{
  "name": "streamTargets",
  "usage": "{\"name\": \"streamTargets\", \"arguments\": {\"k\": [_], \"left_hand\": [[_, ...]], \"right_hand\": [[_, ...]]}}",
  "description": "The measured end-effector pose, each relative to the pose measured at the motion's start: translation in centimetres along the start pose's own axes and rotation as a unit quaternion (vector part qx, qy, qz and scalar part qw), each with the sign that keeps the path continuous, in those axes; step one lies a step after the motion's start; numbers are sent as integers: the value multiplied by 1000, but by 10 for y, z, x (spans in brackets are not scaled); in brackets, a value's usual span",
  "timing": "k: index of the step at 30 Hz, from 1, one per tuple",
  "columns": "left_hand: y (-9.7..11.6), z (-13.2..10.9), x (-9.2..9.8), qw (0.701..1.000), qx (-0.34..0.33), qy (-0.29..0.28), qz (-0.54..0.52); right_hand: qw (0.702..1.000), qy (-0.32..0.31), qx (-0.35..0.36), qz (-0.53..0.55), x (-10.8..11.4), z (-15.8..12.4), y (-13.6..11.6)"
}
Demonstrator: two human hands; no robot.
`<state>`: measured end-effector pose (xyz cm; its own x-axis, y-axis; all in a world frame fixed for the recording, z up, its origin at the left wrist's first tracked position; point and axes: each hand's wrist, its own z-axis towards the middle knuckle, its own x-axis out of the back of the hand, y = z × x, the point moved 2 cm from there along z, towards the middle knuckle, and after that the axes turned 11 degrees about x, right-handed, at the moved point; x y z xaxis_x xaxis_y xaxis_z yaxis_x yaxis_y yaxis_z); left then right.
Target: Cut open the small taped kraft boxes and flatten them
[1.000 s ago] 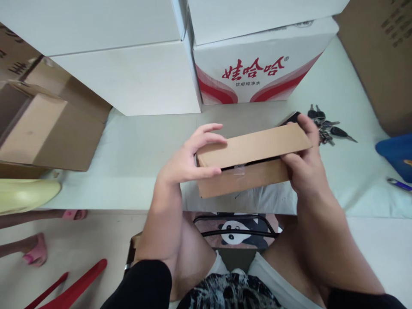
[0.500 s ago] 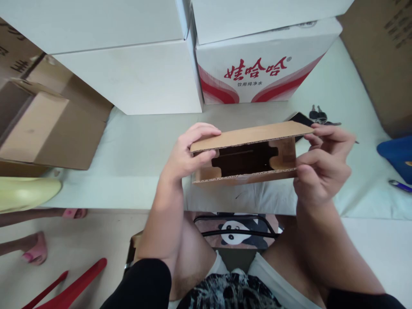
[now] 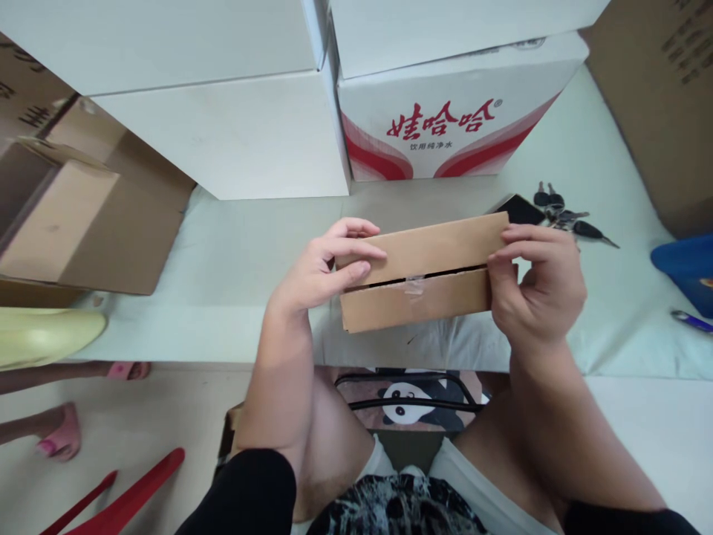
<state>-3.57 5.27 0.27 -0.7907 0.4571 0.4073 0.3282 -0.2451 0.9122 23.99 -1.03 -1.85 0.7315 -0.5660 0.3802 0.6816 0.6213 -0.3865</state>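
A small brown cardboard box [image 3: 415,303] is held between my two hands, over the near edge of the pale green covered surface. Its lid flap [image 3: 440,244] lies nearly down, with a thin dark gap along the front. A strip of clear tape shows on the front wall. My left hand [image 3: 328,264] grips the box's left end, fingers on the flap and thumb at its front edge. At the right end, my right hand [image 3: 538,275] pinches the flap and side. The inside of the box is hidden.
A white box with red lettering [image 3: 445,126] and other white cartons [image 3: 223,141] stand behind. Keys [image 3: 557,208] lie beside a flat black object [image 3: 521,209]. A blue item [image 3: 688,271] is at right, an open carton [image 3: 111,223] at left. Another person's feet in pink slippers [image 3: 64,431] show at lower left.
The lid flap has come down over the opening, and the box has tipped so its front wall shows. My right hand has moved left and closer, uncovering the keys.
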Motion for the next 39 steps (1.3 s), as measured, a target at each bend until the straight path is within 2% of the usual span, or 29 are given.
{"name": "streamTargets", "arguments": {"k": [3,7,11,15,18,22,25,28,31,33,36,38,39], "left_hand": [[3,-3,0,1000,6,3,25],[11,-7,-2,988,99,34,112],[11,-6,-7,969,176,97,144],[4,-2,-10,955,198,164,148],[0,0,-5,959,169,165,153],[-5,1,5,974,118,127,144],[-5,1,6,972,97,132,169],[3,1,0,963,28,149,222],[12,2,-8,960,-60,102,255],[14,3,-11,957,-86,58,270],[15,4,-12,954,-77,41,286],[15,4,-12,955,-63,44,288],[16,4,-12,955,-58,44,288]], "right_hand": [[997,-68,-20,-5,-2,4,-5],[991,-121,-64,7,-5,2,-1],[982,-158,-102,36,-11,-2,5],[974,-182,-122,48,-6,2,4],[965,-207,-140,72,11,11,-2],[927,-266,-162,208,28,20,-10],[937,-269,-129,181,24,20,-11],[950,-269,-102,122,14,15,-9],[945,-286,-106,121,8,12,-7],[943,-288,-112,126,9,12,-7],[958,-239,-136,79,12,14,0],[972,-153,-174,-27,17,14,11],[967,-123,-202,-91,19,12,17]]}}
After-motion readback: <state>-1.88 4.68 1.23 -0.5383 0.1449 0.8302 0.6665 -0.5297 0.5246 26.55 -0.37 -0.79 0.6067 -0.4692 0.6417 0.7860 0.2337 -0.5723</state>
